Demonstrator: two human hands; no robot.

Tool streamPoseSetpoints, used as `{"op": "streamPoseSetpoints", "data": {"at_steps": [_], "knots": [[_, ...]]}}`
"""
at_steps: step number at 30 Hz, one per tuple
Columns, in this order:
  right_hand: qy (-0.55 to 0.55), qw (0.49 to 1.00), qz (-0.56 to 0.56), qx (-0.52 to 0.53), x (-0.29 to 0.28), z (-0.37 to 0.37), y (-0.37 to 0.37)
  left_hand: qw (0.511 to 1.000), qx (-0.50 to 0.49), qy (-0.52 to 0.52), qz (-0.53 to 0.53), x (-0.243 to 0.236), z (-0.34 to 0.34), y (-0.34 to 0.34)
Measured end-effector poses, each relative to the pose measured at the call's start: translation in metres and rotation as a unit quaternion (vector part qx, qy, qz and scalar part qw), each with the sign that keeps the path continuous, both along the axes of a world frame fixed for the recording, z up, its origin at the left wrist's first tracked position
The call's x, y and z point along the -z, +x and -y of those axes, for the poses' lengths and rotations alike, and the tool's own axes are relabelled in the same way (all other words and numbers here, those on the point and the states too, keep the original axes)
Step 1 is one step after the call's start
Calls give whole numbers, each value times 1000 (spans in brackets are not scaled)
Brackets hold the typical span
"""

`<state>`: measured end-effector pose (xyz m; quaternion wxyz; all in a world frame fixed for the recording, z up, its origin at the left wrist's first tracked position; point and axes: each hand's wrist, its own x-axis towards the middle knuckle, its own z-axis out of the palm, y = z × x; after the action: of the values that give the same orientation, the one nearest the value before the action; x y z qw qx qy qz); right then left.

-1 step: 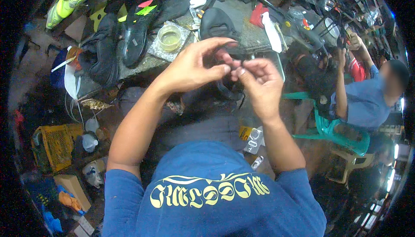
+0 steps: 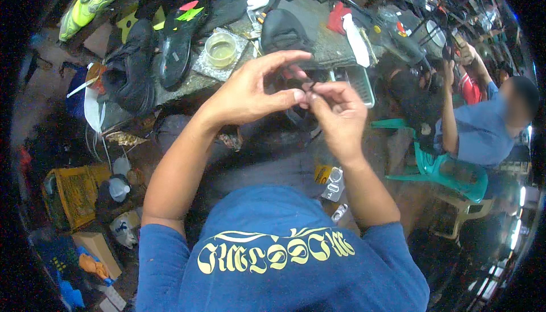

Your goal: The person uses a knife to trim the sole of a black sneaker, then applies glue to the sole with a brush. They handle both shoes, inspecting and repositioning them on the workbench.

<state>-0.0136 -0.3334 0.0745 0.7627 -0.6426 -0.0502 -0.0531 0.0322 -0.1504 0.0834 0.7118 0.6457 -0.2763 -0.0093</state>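
My left hand [image 2: 250, 91] and my right hand [image 2: 340, 107] meet in front of my chest, near the bench edge. Between their fingertips is a small, thin dark piece [image 2: 310, 85]; its kind is too small to tell. The right thumb and forefinger pinch it. My left thumb and curled fingers close in at the same spot, while the left forefinger stretches over the top. A black shoe [image 2: 284, 30] lies just beyond my hands. Dark material below the fingers is partly hidden by them.
On the bench are a jar of yellowish liquid [image 2: 220, 50], a black sole [image 2: 176, 50], another black shoe [image 2: 128, 73], a red cloth [image 2: 336, 19] and a white strip [image 2: 356, 42]. A green chair [image 2: 438, 167] and a co-worker [image 2: 478, 124] are at right; a yellow crate [image 2: 74, 192] stands left.
My right hand has shifted slightly left and its fingers have drawn in toward the left fingertips. The left hand has barely moved.
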Motion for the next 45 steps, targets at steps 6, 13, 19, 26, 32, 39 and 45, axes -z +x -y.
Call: {"op": "streamPoseSetpoints", "data": {"at_steps": [6, 13, 19, 26, 32, 39, 45], "knots": [[95, 995, -22, -20, 14, -14, -17, 993, -8, 109, -43, -1, 2, -21], [-118, 989, 35, -84, -11, 1, 0, 908, -25, -360, -214, 0, 2, -10], [-488, 816, 311, 9, -25, 42, 33, 874, 4, -412, -257, 1, -15, -3], [-483, 846, 220, -51, -1, 31, 78, 940, -33, -216, -264, 16, 26, -4], [-522, 840, 119, -90, -1, 10, 135, 981, -89, 53, -163, 30, 39, -8], [-500, 849, 66, -158, 12, 3, 157, 884, -2, -425, -196, -43, 9, 31], [-507, 841, 71, -175, 4, 2, 156, 762, -127, -570, -281, -57, 40, 47]]}}
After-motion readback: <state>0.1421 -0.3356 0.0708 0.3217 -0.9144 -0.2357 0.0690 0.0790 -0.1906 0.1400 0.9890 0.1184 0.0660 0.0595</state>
